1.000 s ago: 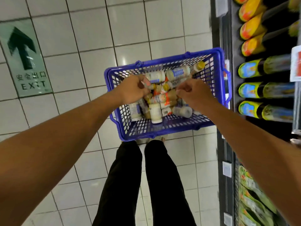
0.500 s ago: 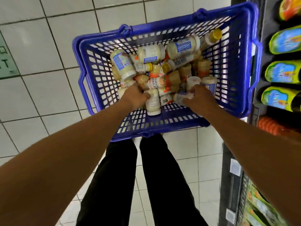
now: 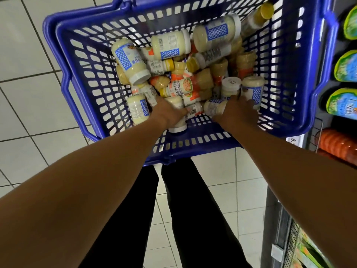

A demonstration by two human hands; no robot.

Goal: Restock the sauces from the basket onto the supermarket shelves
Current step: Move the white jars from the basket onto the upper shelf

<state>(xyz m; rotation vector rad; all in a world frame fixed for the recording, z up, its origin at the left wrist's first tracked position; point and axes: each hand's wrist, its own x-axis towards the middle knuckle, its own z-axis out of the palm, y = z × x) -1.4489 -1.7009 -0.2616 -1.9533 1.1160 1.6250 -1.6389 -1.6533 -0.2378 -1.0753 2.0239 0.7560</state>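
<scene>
One blue basket (image 3: 85, 78) holds a jumbled heap of roughly twenty sauce bottles (image 3: 170, 46), too overlapped for an exact count, with two hands (image 3: 170, 113) in it and three green-labelled bottles (image 3: 345, 68) on the right shelf.

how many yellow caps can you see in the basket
4: one at the far right corner, one mid-pile, one left of it, a small one lower. More may be buried.

Cream-filled sauce bottles (image 3: 185, 74) jumbled, lying in blue basket (image 3: 81, 78).

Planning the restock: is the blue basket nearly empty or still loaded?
Still loaded: the basket holds a jumbled heap of sauce bottles, mostly lying on their sides.
</scene>
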